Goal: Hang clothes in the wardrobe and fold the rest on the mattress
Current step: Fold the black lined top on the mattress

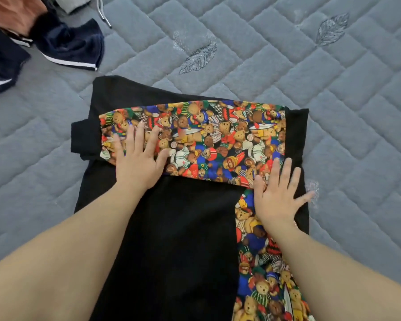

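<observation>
Both grips lie flat and spread, holding nothing: the right hand (278, 193) presses straight fingers on the black garment (178, 239) where its teddy-bear print sleeve (206, 137) turns at the garment's right edge, the little finger splayed out toward the mattress (333, 112). Nearest the camera, both bare forearms reach forward over the garment's lower body, the right one crossing a second strip of the same bear print. Left of the right hand, the left hand (139, 158) rests palm-down with fingers fanned on the folded sleeve, which lies crosswise over the garment's upper part. The garment lies flat on the grey quilted mattress. Beyond the garment, toward the far left corner, sits a dark navy garment with white stripes (63, 47), and past it a grey piece with a drawstring (103, 12).
</observation>
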`<state>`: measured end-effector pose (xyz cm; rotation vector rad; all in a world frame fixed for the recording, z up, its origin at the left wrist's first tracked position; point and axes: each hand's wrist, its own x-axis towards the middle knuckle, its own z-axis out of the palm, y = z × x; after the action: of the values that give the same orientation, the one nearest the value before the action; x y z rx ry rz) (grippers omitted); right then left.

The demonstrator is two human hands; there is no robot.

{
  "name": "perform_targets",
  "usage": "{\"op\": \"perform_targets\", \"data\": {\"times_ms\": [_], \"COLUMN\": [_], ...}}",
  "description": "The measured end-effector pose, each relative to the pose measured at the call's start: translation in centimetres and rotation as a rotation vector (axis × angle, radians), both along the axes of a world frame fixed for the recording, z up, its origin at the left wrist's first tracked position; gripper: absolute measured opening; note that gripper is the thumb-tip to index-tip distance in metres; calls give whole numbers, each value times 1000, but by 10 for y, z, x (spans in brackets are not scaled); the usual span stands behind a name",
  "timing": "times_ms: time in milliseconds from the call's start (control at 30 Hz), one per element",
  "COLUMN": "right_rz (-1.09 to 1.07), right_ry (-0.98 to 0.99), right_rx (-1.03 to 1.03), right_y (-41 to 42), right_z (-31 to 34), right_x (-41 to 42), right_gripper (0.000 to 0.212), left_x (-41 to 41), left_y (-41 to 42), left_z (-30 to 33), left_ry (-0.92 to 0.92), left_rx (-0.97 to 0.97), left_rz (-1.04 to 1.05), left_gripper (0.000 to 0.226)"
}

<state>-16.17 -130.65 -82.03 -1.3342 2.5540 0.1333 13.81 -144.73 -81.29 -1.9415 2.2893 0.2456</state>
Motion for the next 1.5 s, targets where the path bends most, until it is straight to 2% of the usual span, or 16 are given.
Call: {"op": "perform_targets", "data": {"times_ms": [100, 300, 367, 433, 567, 633, 733, 833, 900, 1000, 1133, 1233, 1300, 1367, 1433, 1500], "right_rz": [-123, -426, -522, -542, -414, -373, -342, -410, -750, -1108, -1520, -1575, -1467, -1290, -1095, -976], "right_ry": [-9, -86, -155, -219, -394, -465, -500, -649, -896, -1171, -1387, -1430, -1346, -1180, -1018, -843], "right_rx": [30, 111, 153, 277, 680, 760, 747, 726, 686, 519, -87, -411, -430, -377, -307, -280], "right_y": [38, 100, 116, 130, 163, 178, 184, 178, 169, 139, 58, 7, -20, -39, -56, -72], "right_z": [6, 38, 50, 62, 82, 87, 99, 112, 124, 143, 171, 185, 185, 180, 163, 135], "right_x": [1, 25, 31, 33, 41, 49, 61, 66, 61, 44, 1, -33, -50, -54, -50, -52], "right_gripper": [80, 109, 107, 88, 40, 23, 25, 26, 20, 13, 16, 37, 50, 50, 38, 58], "left_x": [43, 87, 96, 110, 127, 124, 105, 97, 97, 98, 97, 92, 81, 72, 70, 66], "left_y": [68, 179, 197, 213, 234, 236, 239, 240, 231, 196, 111, 47, 19, 9, -2, -14], "left_z": [1, 15, 23, 32, 55, 68, 92, 111, 129, 154, 182, 193, 193, 182, 153, 128], "left_ry": [-14, 41, 25, -13, -22, -20, -11, 12, 222, 741, 1279, 1601, 1490, 1087, 654, 445], "left_rx": [-8, 164, 192, 324, 729, 819, 992, 1002, 965, 913, 597, 389, 399, 437, 351, 270], "left_rz": [169, 836, 930, 1031, 1020, 935, 812, 755, 1000, 1356, 1508, 1373, 1213, 1028, 848, 775], "left_gripper": [67, 86, 90, 91, 86, 75, 50, 23, 22, 22, 36, 55, 55, 42, 50, 61]}}
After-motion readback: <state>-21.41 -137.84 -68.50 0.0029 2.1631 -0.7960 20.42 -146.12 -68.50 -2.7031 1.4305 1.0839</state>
